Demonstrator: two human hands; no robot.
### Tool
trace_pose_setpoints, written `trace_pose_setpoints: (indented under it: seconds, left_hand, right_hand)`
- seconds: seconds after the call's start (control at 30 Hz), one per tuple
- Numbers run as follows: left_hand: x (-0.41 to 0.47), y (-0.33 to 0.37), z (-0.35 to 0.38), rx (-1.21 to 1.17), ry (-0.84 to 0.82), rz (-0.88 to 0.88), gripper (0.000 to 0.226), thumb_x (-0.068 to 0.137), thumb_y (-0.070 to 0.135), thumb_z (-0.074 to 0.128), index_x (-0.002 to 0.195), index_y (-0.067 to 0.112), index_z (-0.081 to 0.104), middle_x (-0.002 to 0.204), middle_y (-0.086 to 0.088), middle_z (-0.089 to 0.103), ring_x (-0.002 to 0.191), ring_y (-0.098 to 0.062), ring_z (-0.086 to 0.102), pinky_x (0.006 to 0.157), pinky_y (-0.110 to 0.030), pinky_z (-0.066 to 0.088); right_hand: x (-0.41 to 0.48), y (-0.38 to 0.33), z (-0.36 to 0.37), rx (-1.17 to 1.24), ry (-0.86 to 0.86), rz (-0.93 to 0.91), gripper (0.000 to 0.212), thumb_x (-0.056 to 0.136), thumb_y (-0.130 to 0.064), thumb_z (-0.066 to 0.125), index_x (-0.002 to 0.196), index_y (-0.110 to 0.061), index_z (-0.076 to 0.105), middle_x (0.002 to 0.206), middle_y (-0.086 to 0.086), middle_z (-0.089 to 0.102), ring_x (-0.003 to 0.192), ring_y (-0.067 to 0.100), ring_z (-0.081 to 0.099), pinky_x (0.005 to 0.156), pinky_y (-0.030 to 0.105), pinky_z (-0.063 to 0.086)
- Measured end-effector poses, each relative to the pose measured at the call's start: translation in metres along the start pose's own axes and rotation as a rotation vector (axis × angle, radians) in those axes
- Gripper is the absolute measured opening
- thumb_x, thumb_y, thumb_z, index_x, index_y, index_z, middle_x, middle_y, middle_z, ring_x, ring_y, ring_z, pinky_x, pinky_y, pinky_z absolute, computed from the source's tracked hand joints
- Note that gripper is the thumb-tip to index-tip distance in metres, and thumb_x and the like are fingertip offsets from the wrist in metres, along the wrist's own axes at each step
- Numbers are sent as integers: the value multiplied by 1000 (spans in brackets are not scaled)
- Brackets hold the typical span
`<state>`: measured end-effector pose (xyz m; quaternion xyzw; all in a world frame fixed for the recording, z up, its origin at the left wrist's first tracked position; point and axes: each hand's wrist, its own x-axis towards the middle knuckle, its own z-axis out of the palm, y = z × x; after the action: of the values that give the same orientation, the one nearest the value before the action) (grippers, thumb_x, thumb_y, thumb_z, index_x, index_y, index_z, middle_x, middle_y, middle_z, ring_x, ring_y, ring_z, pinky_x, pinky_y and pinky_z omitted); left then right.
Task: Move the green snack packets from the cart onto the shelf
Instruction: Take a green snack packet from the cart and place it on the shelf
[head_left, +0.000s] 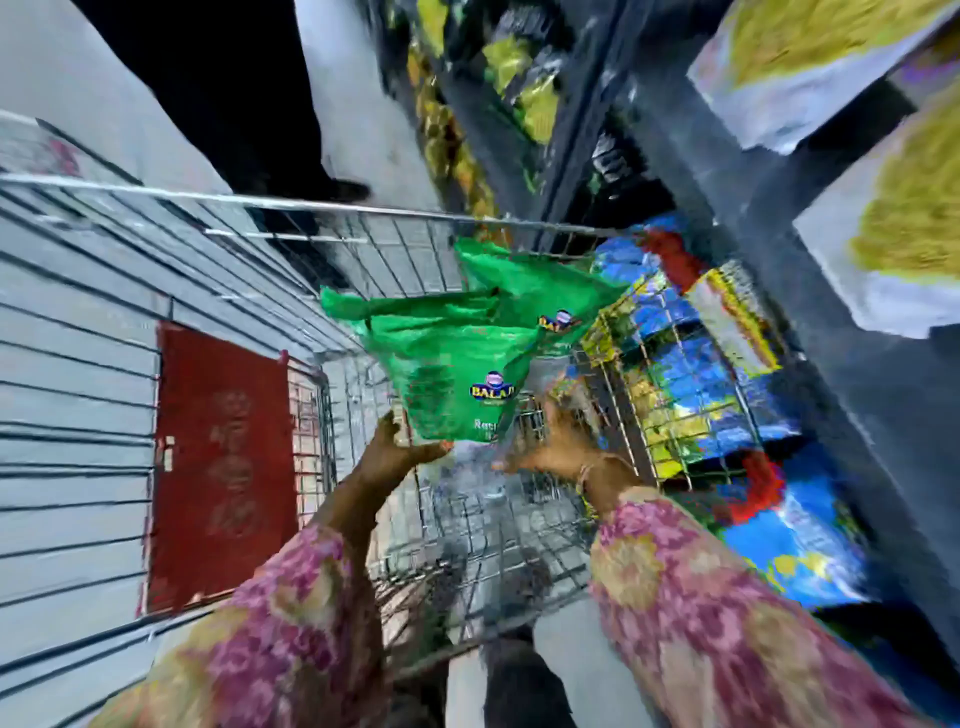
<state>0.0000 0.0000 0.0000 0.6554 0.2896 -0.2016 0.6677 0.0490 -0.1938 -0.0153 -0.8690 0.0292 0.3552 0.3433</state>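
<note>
Up above the wire cart (467, 525), the person holds a bunch of green Balaji snack packets (457, 374) between both hands; the picture is smeared by motion. The left hand (400, 452) has its thumb and fingers pinched on the lower left corner of the nearest packet. The right hand (558, 441) is at the lower right edge with fingers spread, and whether they grip the packet cannot be told through the blur. A second green packet (530, 291) sits behind the first, nearer the shelf (737, 218) on the right, where blue packets (675, 353) and yellow packets (904, 223) are stacked
</note>
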Motion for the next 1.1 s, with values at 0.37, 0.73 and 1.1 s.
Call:
trace_pose_setpoints:
  seconds: [0.37,0.73,1.1]
  left_hand:
    - [82,-68,7,-49,-96,-101,76,60,-31,58,128,-7,33,129,-31,49,116,-43,49,87,-48,53]
    - [25,-41,0,139,-71,-27,81,51,-6,82,118,8,38,110,-2,58,101,-22,54,66,-12,52]
    - [-65,79,11,128,-316,366,56,55,-17,73,99,14,57,91,3,66,68,4,66,54,-11,51]
  right_hand:
    - [64,22,42,266,-148,126,92,61,-8,82,134,-11,25,135,12,48,109,15,44,89,17,30]
    - [6,-5,14,262,-256,10,72,71,0,73,130,-4,33,128,10,53,119,23,48,99,17,33]
    - [-126,-50,-30,679,231,-208,76,70,8,70,115,-26,19,117,-9,49,104,6,50,80,-1,42]
